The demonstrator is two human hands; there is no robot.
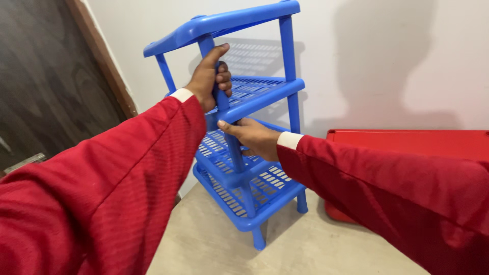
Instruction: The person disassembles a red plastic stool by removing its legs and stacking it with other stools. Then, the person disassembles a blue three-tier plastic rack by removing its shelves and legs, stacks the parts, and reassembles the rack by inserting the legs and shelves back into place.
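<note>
A blue plastic rack [265, 94] with several slatted shelves stands tilted on the pale floor against a white wall. My left hand [209, 79] is wrapped around the rack's front upright post, just under the top shelf. Lower on the same post, below the second shelf, my right hand [254, 137] grips it with the thumb pressed against the post. Both arms wear red sleeves with white cuffs.
A red plastic box or stool [407, 145] sits on the floor to the right of the rack, against the wall. A dark wooden door [46, 76] with a brown frame stands at the left. The beige floor [254, 254] lies in front of the rack.
</note>
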